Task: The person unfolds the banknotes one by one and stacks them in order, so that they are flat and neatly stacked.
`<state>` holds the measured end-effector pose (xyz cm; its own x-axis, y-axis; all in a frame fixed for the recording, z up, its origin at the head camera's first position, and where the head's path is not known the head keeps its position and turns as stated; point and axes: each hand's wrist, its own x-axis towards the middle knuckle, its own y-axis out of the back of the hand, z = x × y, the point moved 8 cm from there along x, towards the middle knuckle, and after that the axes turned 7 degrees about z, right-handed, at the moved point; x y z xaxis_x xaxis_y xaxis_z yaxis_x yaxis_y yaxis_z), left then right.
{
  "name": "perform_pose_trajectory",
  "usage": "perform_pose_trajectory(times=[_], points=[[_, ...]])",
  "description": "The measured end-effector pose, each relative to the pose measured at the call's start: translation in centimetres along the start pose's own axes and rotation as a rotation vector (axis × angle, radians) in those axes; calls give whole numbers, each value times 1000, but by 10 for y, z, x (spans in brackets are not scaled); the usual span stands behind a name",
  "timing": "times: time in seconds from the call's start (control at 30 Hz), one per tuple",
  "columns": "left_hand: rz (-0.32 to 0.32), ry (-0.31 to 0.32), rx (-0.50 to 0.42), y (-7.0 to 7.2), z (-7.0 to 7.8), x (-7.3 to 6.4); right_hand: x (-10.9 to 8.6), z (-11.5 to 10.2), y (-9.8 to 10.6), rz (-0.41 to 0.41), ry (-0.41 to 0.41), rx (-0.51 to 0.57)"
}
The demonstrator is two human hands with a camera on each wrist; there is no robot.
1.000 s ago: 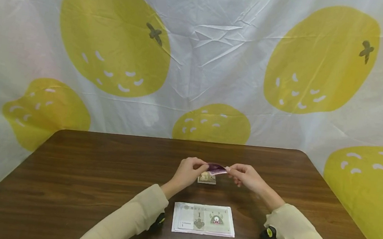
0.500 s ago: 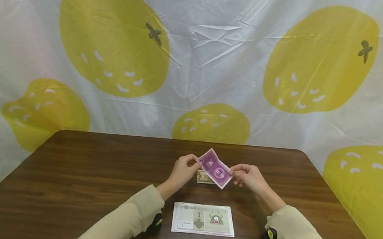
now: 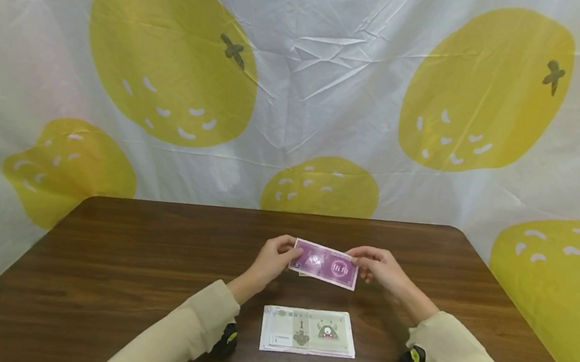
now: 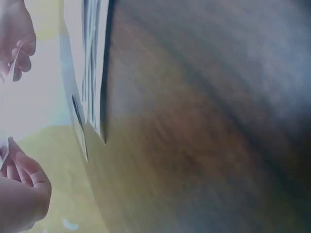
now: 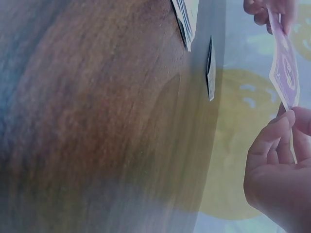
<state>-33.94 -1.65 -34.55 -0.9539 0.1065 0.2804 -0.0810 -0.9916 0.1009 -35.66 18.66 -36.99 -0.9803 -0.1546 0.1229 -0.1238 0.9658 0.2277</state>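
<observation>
Stretched between both hands above the table is a purple banknote [image 3: 325,264] with a pale border, its printed face toward the head camera. My left hand [image 3: 272,261] pinches its left end, thumb in front. At the upper right corner my right hand [image 3: 384,272] pinches it between thumb and fingers. In the right wrist view the purple banknote [image 5: 285,73] runs from one hand to the other. Behind it a smaller brownish banknote [image 5: 210,70] lies on the table, mostly hidden in the head view. Nearer the body lies a stack of grey-green banknotes [image 3: 309,332] marked 1.
A dark brown wooden table [image 3: 149,284] spans the view. Behind it hangs a white cloth [image 3: 326,101] printed with yellow fruit. Black wrist cameras [image 3: 413,360] sit under the sleeves on either side of the stack.
The purple banknote, first seen nearly edge-on and bent, was turned up at a slant and is now spread almost level, facing the head camera. It now covers most of the brownish note.
</observation>
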Motion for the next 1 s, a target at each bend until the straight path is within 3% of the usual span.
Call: perform_pose_trajectory(times=[0.1, 0.23, 0.33, 0.5, 0.67, 1.0], points=[[-49, -19, -19, -1, -5, 3, -2, -2, -3, -30, 11, -12], [-99, 35, -29, -1, -23, 6, -4, -3, -6, -61, 12, -12], [-110, 75, -1, -1, -30, 4, -6, -3, -8, -93, 2, 0], [-152, 90, 60, 1, -33, -1, -12, -5, -14, -180, 33, -28], [-269, 121, 99, 0, -37, -12, -21, -4, -22, -267, 44, -75], [-482, 73, 170, -4, -37, -33, -39, 6, -36, -422, 27, -91]])
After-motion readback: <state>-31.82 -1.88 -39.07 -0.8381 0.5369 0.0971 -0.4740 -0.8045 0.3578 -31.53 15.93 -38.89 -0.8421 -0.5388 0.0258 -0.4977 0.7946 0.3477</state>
